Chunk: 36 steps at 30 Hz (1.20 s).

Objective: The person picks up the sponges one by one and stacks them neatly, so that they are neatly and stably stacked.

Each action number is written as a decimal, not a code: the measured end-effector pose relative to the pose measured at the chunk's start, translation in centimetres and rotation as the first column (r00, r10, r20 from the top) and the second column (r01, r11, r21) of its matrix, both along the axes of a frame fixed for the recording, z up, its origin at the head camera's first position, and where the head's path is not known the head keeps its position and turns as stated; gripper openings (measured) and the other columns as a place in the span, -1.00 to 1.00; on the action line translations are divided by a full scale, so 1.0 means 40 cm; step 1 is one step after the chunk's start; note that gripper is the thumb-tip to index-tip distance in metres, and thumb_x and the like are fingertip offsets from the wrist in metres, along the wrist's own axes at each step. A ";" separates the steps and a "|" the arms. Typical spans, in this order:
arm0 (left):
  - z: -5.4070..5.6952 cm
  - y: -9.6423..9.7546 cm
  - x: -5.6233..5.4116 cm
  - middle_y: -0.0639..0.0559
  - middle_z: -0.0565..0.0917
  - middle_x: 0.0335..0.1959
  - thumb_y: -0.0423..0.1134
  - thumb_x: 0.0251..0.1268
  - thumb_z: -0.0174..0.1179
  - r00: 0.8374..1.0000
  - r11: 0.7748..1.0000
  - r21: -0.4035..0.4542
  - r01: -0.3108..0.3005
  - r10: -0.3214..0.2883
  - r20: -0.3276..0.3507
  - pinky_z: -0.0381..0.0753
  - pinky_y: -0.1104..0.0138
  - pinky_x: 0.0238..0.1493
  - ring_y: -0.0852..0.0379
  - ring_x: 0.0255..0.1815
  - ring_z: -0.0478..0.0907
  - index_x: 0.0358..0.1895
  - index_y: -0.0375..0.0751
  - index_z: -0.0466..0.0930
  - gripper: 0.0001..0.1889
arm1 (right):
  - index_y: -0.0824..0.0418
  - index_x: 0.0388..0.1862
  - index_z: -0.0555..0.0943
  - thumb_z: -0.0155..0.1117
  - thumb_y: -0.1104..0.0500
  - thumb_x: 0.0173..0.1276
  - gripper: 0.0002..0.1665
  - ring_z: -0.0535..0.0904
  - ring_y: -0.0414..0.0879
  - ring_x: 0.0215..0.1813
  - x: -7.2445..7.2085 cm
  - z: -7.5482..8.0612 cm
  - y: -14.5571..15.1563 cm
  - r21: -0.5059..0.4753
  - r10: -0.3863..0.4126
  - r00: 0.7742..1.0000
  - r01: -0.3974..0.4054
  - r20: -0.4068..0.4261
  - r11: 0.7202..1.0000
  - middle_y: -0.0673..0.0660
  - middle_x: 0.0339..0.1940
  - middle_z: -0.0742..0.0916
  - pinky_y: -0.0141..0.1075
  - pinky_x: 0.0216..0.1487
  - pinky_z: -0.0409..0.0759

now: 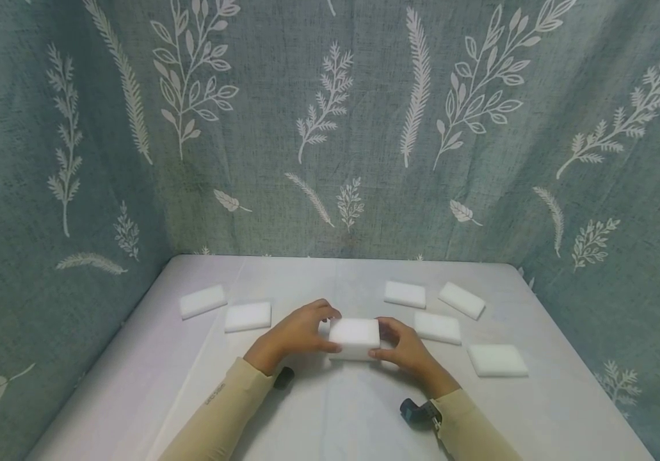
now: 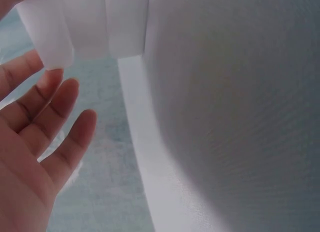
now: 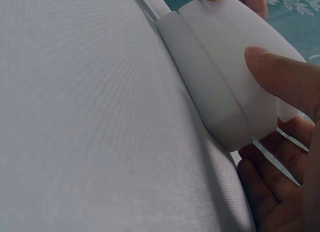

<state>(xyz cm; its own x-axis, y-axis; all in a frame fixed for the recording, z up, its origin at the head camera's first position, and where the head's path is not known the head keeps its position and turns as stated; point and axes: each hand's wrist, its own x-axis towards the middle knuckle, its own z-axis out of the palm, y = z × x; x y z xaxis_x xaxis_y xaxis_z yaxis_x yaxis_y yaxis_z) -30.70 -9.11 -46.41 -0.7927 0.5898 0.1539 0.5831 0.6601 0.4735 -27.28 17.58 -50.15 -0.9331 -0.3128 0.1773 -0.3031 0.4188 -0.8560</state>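
The left hand and the right hand gripped opposite ends of a stack of smooth, white, rectangular, foam-like blocks around the middle of the pale, flat table, each thumb on the near side with fingertips around the far side. Doing this well seemed to call for light, even pressure from both ends, the upper block kept level and its edges flush, since such pieces could slip or skew. The stack appeared three blocks high, with two loose white blocks on the left and four loose white blocks on the right.
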 end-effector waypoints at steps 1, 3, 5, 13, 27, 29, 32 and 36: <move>0.000 0.001 0.000 0.25 0.52 -0.07 0.12 -0.09 0.51 1.000 1.000 -0.001 0.001 -0.001 -0.001 0.53 0.25 0.04 0.25 -0.07 0.48 0.04 -0.06 0.61 -0.40 | 0.35 0.26 0.46 0.57 0.19 0.03 -0.20 0.48 0.20 0.27 0.001 0.003 -0.001 -0.001 0.004 1.000 -0.004 0.000 1.000 0.28 0.22 0.58 0.06 0.30 0.35; 0.000 0.001 0.000 0.25 0.52 -0.07 0.13 -0.09 0.51 1.000 1.000 0.000 0.002 -0.002 -0.003 0.53 0.25 0.03 0.25 -0.08 0.48 0.03 -0.06 0.62 -0.41 | 0.37 0.26 0.45 0.56 0.23 0.04 -0.20 0.48 0.22 0.26 0.001 0.003 -0.002 -0.001 0.009 1.000 -0.009 -0.003 1.000 0.31 0.22 0.58 0.07 0.29 0.35; 0.000 0.002 0.000 0.24 0.52 -0.08 0.13 -0.09 0.51 1.000 1.000 -0.001 0.003 -0.003 -0.004 0.53 0.25 0.03 0.24 -0.08 0.48 0.03 -0.06 0.62 -0.41 | 0.34 0.26 0.45 0.58 0.20 0.03 -0.19 0.48 0.20 0.26 -0.016 -0.026 0.004 0.000 0.008 1.000 -0.008 -0.012 1.000 0.29 0.22 0.58 0.07 0.29 0.36; -0.005 0.001 -0.001 0.23 0.52 -0.06 0.13 -0.09 0.50 1.000 1.000 -0.001 0.003 -0.003 -0.008 0.53 0.24 0.04 0.23 -0.07 0.48 0.03 -0.06 0.62 -0.40 | 0.24 0.25 0.49 0.61 0.05 -0.01 -0.16 0.49 0.14 0.25 -0.027 -0.043 0.011 0.026 0.006 1.000 -0.005 -0.029 1.000 0.19 0.21 0.60 0.05 0.29 0.37; -0.009 0.000 -0.004 0.22 0.53 -0.03 0.17 -0.11 0.50 1.000 1.000 -0.014 -0.006 0.006 0.001 0.53 0.21 0.07 0.19 -0.02 0.49 0.06 -0.05 0.60 -0.36 | 0.27 0.28 0.48 0.61 0.03 -0.02 -0.12 0.45 0.15 0.30 -0.025 -0.041 0.009 0.032 -0.006 1.000 0.006 0.005 0.999 0.21 0.24 0.59 0.05 0.33 0.31; -0.008 -0.001 -0.004 0.21 0.53 -0.02 0.17 -0.12 0.50 1.000 1.000 -0.012 -0.002 0.002 0.000 0.53 0.21 0.07 0.18 -0.02 0.49 0.07 -0.06 0.59 -0.35 | 0.26 0.29 0.47 0.60 0.01 -0.02 -0.10 0.45 0.14 0.30 -0.024 -0.040 0.009 0.033 -0.004 1.000 0.003 0.010 0.999 0.20 0.25 0.58 0.04 0.34 0.30; -0.007 -0.003 -0.003 0.20 0.52 0.00 0.16 -0.12 0.51 1.000 1.000 -0.013 0.001 -0.001 0.009 0.52 0.20 0.08 0.17 0.01 0.49 0.11 -0.06 0.57 -0.32 | 0.23 0.33 0.44 0.60 -0.01 -0.02 -0.07 0.46 0.13 0.29 -0.023 -0.039 0.010 0.015 0.008 1.000 -0.008 0.017 1.000 0.19 0.26 0.57 0.05 0.33 0.32; -0.006 -0.005 -0.002 0.17 0.55 0.01 0.11 -0.11 0.51 1.000 1.000 -0.020 0.007 -0.007 0.030 0.52 0.19 0.08 0.16 0.02 0.50 0.20 -0.06 0.51 -0.27 | 0.20 0.35 0.41 0.61 0.01 -0.02 -0.05 0.48 0.12 0.27 -0.023 -0.037 0.012 -0.002 0.013 1.000 -0.013 0.019 1.000 0.19 0.26 0.57 0.05 0.31 0.35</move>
